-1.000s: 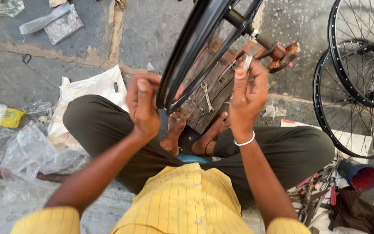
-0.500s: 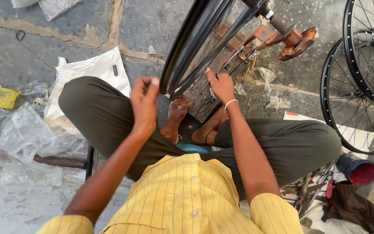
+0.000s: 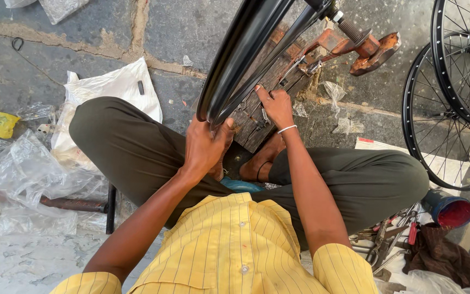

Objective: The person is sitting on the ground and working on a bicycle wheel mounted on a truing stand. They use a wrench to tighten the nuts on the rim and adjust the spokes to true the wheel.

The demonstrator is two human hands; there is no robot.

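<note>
Both hands have dropped and settled since a second ago: we then held them raised, level with each other on either side of the black bicycle rim (image 3: 246, 49), the right one pinching a small metal part, and half a second ago the left was still open in the air, clear of the rim. Now our left hand (image 3: 205, 144) grips the rim's lower edge, fingers wrapped round the far side and thumb pressed on the near face. Our right hand (image 3: 276, 106) has come down onto the wooden block (image 3: 262, 95) beneath the rim, fingers spread and pressing among the small metal parts lying there; whether it pinches one of them we cannot tell. We read this as a switch from fitting something at the rim to steadying it while reaching for a piece below. The rim stands on edge, tilted away from us, its lower end between our crossed legs and against the block, its upper end near the rust-coloured stand (image 3: 365, 49). Left forearm runs straight up from the yellow striped shirt (image 3: 229, 245), wrist slightly bent; right arm is extended further, elbow nearly straight, white bangle at the wrist. Spoked wheels (image 3: 452, 109) lie well apart at right, clear plastic bags (image 3: 28, 174) at left.
</note>
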